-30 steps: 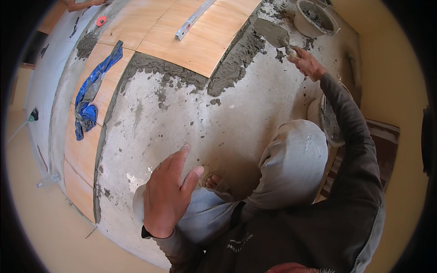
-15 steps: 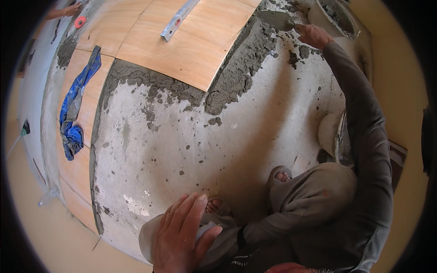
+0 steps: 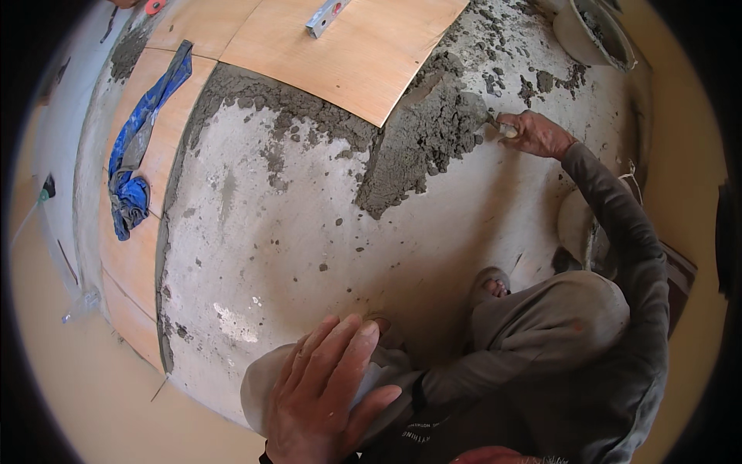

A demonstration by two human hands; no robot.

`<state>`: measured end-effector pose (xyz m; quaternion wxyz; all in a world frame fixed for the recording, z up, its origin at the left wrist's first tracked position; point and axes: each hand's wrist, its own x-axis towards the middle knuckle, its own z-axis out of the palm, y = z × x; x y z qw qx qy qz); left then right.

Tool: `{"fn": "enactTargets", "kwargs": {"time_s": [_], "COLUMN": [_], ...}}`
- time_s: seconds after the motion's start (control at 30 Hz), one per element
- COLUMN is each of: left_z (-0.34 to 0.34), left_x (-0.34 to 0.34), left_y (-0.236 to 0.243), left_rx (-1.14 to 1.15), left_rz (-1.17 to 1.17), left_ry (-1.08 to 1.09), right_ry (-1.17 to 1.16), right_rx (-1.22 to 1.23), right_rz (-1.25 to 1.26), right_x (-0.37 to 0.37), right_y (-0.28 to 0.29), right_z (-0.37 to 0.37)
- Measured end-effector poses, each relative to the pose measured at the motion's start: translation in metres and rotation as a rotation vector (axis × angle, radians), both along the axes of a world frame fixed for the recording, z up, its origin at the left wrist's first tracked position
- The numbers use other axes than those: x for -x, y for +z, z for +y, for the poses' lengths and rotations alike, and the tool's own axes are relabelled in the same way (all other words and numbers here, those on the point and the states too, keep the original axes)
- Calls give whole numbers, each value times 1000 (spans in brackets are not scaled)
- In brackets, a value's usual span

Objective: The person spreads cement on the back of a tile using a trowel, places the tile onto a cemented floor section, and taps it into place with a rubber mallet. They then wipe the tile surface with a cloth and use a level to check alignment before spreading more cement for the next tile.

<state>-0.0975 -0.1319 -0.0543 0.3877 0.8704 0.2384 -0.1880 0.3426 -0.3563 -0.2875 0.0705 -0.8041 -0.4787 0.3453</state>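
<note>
At the upper right my right hand (image 3: 542, 136) is closed round the pale handle of a trowel (image 3: 508, 131). Its blade lies against a heap of wet grey mortar (image 3: 406, 158), which hides most of it. This mortar lies along the right edge and near corner of a large wood-coloured tile (image 3: 348, 58). A thinner band of mortar runs along the tile's near edge. My left hand (image 3: 321, 387) is held over my left knee, fingers stretched out, thumb apart, with nothing in it.
A spirit level (image 3: 326, 17) lies on the large tile. A blue and grey cloth (image 3: 143, 143) rests on the tiles at left. One bucket of mortar (image 3: 587, 39) stands at the far right, another bucket (image 3: 574, 220) beside my right arm. Mortar crumbs dot the concrete floor (image 3: 263, 224).
My right hand has drawn the trowel nearer to me, dragging mortar along the tile's right edge into a wider heap. The whole view has shifted a little. My left hand stays over the knee.
</note>
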Motion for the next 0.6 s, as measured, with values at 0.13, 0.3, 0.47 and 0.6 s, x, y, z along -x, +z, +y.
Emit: {"fn": "enactTargets", "kwargs": {"time_s": [0.13, 0.3, 0.47, 0.6], "left_z": [-6, -5, -11, -13], "left_x": [10, 30, 58, 73], "left_y": [12, 17, 28, 35], "left_rx": [-99, -97, -137, -178], "left_rz": [-142, -264, -318, -360], "left_ry": [-47, -142, -110, -90], "right_ry": [-99, -375, -133, 113], "right_rx": [-22, 80, -201, -541], "right_rz": [330, 863, 500, -470], "right_x": [78, 162, 199, 199], "right_y": [-13, -18, 22, -2], "right_z": [16, 37, 120, 177]}}
